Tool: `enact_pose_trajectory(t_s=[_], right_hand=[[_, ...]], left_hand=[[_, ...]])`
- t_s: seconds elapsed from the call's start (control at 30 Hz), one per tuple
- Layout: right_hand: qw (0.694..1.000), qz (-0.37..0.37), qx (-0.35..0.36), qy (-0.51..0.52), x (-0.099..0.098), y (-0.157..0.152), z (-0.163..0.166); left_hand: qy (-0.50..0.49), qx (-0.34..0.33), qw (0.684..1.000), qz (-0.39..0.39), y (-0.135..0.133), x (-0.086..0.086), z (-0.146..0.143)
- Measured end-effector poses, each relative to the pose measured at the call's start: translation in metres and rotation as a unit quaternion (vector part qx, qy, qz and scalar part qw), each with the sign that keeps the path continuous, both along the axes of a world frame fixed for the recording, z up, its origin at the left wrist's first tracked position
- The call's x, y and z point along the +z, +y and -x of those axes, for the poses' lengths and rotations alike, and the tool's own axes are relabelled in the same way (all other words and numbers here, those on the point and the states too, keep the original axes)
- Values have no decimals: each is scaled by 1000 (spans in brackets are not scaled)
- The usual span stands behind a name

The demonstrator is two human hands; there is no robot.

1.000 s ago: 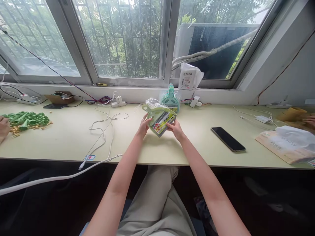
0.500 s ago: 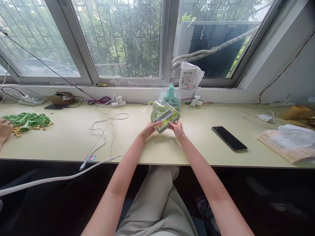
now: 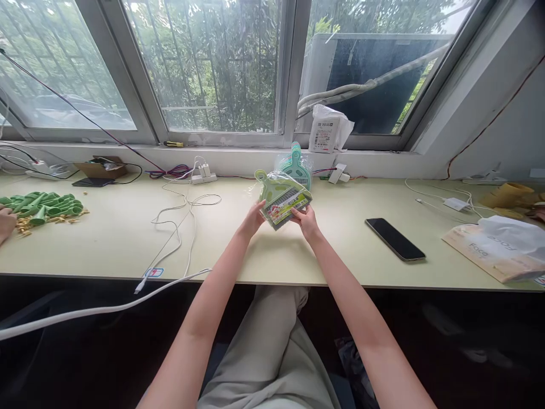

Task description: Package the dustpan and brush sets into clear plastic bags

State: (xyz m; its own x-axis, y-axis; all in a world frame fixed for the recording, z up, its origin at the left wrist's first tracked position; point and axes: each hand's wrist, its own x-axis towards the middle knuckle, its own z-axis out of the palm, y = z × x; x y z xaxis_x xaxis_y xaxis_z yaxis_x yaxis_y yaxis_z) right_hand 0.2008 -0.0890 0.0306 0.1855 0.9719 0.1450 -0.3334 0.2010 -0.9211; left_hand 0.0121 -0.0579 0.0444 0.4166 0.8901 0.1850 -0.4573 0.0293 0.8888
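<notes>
A small light-green dustpan and brush set [image 3: 284, 196] in clear plastic wrap is held up over the table, tilted, its handle pointing away to the upper left. My left hand [image 3: 254, 218] grips its left edge. With the thumb on the printed label, my right hand [image 3: 307, 221] grips the lower right edge. The fingers behind the set are hidden. Right behind it, against the wall, stand several teal dustpans [image 3: 297, 165] in plastic, partly covered by the held set.
White cables [image 3: 187, 221] lie loosely to the left. Farther left are green cone-shaped pieces [image 3: 42, 205] and another person's hand [image 3: 6, 222]. A phone [image 3: 395, 239] and a tissue pack [image 3: 496, 247] lie on the right. The table's front edge [image 3: 281, 283] runs before my lap.
My left thumb has moved off the label to the set's left edge, so more of the label shows. The right hand keeps its grip. The view has shifted slightly.
</notes>
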Motion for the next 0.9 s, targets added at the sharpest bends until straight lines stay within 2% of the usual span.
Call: enact_pose_trajectory(t_s=[0.07,0.17,0.5,0.57,0.67,0.73,0.8,0.9], right_hand=[[999,9,34,-1,0,0,1],[998,18,60,7,0,0,0],[999,-17,-34,26,-1,3,-3],[999,-18,-32,29,0,2,-4],[1000,-7,-16,19,0,1,-2],[1000,1,0,11,-1,1,-1],[1000,2,17,12,0,0,-1],[999,-10,26,20,1,-2,-2]], left_hand=[[-20,34,999,-7,4,0,4],[-17,32,999,-3,3,0,7],[80,-154,984,30,-14,-12,-17],[59,-136,989,29,-12,-12,-18],[5,-50,999,6,-7,-9,-14],[13,-30,999,11,-6,-6,-10],[47,-79,995,35,-8,-6,-8],[98,-209,971,63,-13,-8,-12]])
